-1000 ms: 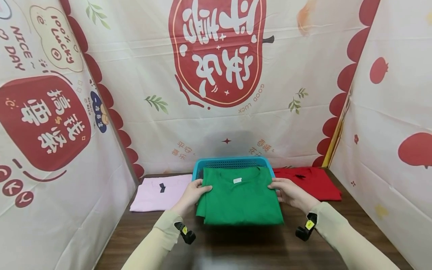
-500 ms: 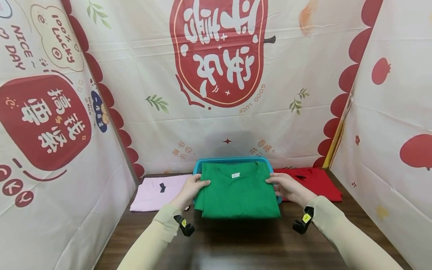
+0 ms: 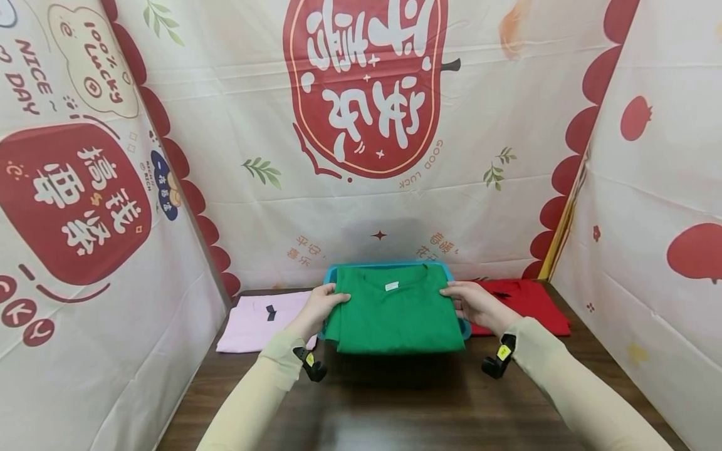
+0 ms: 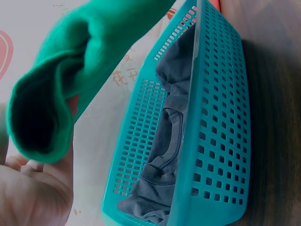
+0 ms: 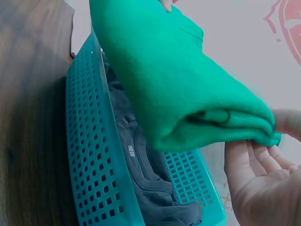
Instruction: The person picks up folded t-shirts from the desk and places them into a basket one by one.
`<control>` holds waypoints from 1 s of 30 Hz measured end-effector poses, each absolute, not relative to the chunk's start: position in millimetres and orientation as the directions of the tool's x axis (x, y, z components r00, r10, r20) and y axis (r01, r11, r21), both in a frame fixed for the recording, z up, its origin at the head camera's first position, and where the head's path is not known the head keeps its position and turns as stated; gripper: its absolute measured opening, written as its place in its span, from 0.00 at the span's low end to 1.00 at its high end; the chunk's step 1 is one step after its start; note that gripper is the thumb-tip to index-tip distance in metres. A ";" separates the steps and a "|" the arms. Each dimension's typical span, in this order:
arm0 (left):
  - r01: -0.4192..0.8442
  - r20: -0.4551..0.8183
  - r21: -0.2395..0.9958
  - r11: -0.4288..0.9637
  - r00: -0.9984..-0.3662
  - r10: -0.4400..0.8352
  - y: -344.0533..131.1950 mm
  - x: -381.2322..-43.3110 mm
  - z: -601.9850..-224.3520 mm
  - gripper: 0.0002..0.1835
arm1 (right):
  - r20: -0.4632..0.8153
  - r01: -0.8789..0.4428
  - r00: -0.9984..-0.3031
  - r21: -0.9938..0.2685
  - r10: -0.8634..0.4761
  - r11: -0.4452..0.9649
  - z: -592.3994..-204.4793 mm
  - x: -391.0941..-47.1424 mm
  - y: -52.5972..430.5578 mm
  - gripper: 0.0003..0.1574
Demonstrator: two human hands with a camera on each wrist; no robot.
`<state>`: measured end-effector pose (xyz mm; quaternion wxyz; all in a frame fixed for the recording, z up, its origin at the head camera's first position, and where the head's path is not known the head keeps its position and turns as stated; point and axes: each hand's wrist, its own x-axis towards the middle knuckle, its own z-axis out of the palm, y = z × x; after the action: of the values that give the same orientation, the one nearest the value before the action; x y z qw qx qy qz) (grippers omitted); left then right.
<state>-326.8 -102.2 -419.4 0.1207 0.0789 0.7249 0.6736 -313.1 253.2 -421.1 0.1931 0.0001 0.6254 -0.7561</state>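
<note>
A folded green T-shirt (image 3: 397, 316) with a white neck label is held above a blue plastic basket (image 4: 221, 103). My left hand (image 3: 318, 309) grips its left edge, thumb on top and fingers beneath. On the opposite edge, my right hand (image 3: 478, 305) pinches the cloth the same way. Inside the basket lies a dark grey garment (image 5: 141, 160), seen in both wrist views but hidden by the green T-shirt in the head view. The T-shirt stays apart from the grey garment, with a gap showing between them.
A folded pink shirt (image 3: 256, 322) lies on the wooden table (image 3: 389, 407) left of the basket. To the right lies a folded red shirt (image 3: 527, 307). Printed cloth walls (image 3: 361, 219) close off the back and both sides.
Both hands have carried the green T-shirt forward, away from me, so it now covers more of the basket in the head view. The pink and red shirts stay put.
</note>
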 end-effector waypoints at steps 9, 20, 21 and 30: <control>-0.057 -0.076 0.995 0.087 -0.970 0.231 -99.4 -341.9 -429.3 0.15 | -0.234 0.292 -0.916 -0.946 -0.325 -0.141 -417.5 -321.2 257.7 0.35; -0.057 -0.078 0.993 0.103 -0.974 0.213 -98.0 -354.3 -427.4 0.15 | -0.226 0.286 -0.917 -0.947 -0.330 -0.144 -409.2 -330.6 257.8 0.36; -0.053 -0.075 0.993 0.107 -0.974 0.213 -97.8 -355.4 -427.3 0.15 | -0.229 0.286 -0.919 -0.947 -0.321 -0.146 -408.7 -331.2 257.4 0.38; -0.033 -0.059 0.990 0.136 -0.980 0.189 -94.7 -362.4 -426.1 0.16 | -0.236 0.279 -0.937 -0.949 -0.258 -0.145 -412.5 -340.5 254.0 0.42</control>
<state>-362.4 -94.7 -426.1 0.0850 0.0521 0.7490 0.6550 -340.5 254.0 -412.5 0.1775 0.0081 0.6294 -0.7565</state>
